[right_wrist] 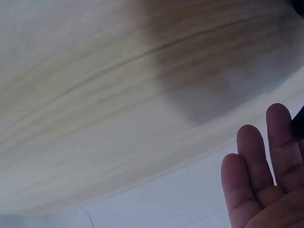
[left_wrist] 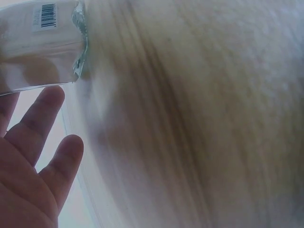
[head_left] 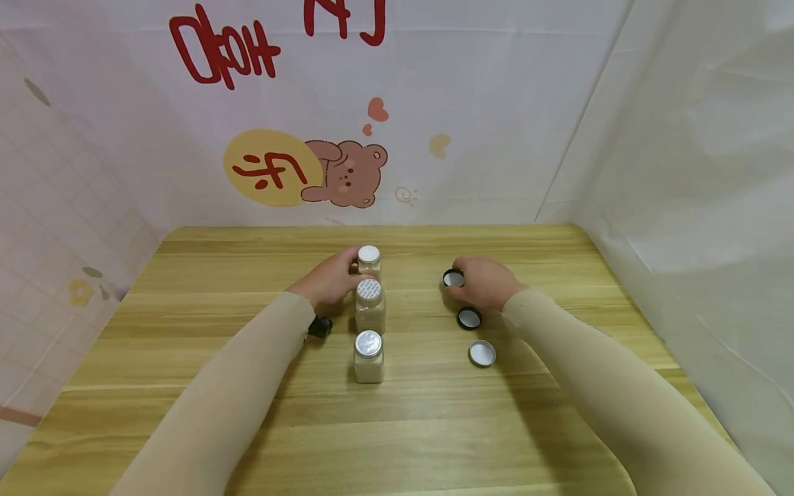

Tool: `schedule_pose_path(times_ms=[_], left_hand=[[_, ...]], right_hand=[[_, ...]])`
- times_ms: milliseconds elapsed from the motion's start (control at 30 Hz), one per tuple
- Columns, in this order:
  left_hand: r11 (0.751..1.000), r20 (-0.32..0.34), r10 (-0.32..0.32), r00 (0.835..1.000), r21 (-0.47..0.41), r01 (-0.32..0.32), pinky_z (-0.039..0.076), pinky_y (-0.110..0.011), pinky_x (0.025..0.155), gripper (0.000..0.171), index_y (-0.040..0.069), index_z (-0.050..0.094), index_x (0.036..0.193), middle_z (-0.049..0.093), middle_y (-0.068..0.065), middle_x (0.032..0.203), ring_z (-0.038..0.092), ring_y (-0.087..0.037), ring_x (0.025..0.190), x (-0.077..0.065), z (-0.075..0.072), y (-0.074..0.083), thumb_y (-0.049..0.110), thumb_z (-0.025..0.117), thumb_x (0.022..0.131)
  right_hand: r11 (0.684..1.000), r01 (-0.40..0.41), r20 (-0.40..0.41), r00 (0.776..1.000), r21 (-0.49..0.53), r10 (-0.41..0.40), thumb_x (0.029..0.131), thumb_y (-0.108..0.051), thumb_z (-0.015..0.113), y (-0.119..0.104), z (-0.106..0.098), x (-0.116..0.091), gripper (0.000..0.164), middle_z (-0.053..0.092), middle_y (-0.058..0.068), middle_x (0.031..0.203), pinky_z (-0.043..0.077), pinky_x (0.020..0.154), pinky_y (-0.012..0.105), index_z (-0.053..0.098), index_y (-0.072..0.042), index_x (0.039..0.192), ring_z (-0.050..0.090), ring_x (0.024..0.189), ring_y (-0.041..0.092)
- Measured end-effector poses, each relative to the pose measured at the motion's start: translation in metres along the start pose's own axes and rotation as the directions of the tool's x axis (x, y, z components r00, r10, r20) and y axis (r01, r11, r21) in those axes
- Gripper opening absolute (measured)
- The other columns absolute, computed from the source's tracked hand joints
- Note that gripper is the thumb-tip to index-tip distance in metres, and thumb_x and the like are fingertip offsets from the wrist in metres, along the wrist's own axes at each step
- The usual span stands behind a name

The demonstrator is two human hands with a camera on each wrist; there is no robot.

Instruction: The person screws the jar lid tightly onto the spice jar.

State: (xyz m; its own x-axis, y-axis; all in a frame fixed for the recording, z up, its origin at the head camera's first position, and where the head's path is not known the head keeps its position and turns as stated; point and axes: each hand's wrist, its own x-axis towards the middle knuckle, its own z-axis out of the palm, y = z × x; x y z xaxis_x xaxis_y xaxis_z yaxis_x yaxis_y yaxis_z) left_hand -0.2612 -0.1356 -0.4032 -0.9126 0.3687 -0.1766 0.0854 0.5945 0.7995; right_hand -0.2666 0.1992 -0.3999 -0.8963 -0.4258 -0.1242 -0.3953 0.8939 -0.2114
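Observation:
Three square clear jars stand in a column on the table. The far jar (head_left: 369, 260) has a plain white top, the middle jar (head_left: 370, 306) a patterned top, and the near jar (head_left: 369, 358) a white top with a silvery rim. My left hand (head_left: 335, 277) grips the far jar from its left side. In the left wrist view, fingertips meet the clear wall of a jar (left_wrist: 42, 47) bearing a barcode. On the right, my right hand (head_left: 486, 281) pinches a black-rimmed lid (head_left: 454, 278) by its edge, its white inside facing up; the other fingers extend loosely.
A second black-rimmed lid (head_left: 469, 318) and a silver-rimmed lid (head_left: 482, 353) lie inside-up nearer me, below the right hand. A black band (head_left: 320, 326) shows at my left wrist. The wooden table (head_left: 422, 427) ends at a printed wall covering (head_left: 484, 138).

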Motion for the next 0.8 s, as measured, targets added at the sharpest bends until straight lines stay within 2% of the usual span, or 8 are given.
schedule_pose_path(times_ms=[233, 800], left_hand=[[1.0, 0.0, 0.013, 1.0, -0.006, -0.013, 0.038, -0.053, 0.123, 0.051, 0.019, 0.05, 0.147, 0.056, -0.009, 0.151, 0.05, -0.033, 0.146, 0.001, 0.0, -0.001, 0.031, 0.072, 0.102], [0.999, 0.009, 0.023, 1.0, -0.036, -0.023, 0.038, -0.053, 0.123, 0.051, 0.016, 0.049, 0.147, 0.058, -0.011, 0.148, 0.051, -0.034, 0.145, 0.001, 0.0, -0.002, 0.026, 0.071, 0.102]], right_hand=[[1.0, 0.008, -0.04, 0.999, 0.017, -0.007, 0.096, -0.039, 0.072, -0.011, -0.003, 0.002, 0.04, 0.074, 0.003, 0.1, 0.056, 0.085, 0.044, 0.066, -0.009, 0.121, 0.068, 0.088, 0.022], [0.995, 0.091, -0.102, 0.991, 0.036, -0.087, 0.095, -0.037, 0.071, -0.038, -0.013, 0.016, 0.034, 0.073, 0.001, 0.099, 0.056, 0.085, 0.041, 0.069, -0.01, 0.116, 0.068, 0.089, 0.021]])
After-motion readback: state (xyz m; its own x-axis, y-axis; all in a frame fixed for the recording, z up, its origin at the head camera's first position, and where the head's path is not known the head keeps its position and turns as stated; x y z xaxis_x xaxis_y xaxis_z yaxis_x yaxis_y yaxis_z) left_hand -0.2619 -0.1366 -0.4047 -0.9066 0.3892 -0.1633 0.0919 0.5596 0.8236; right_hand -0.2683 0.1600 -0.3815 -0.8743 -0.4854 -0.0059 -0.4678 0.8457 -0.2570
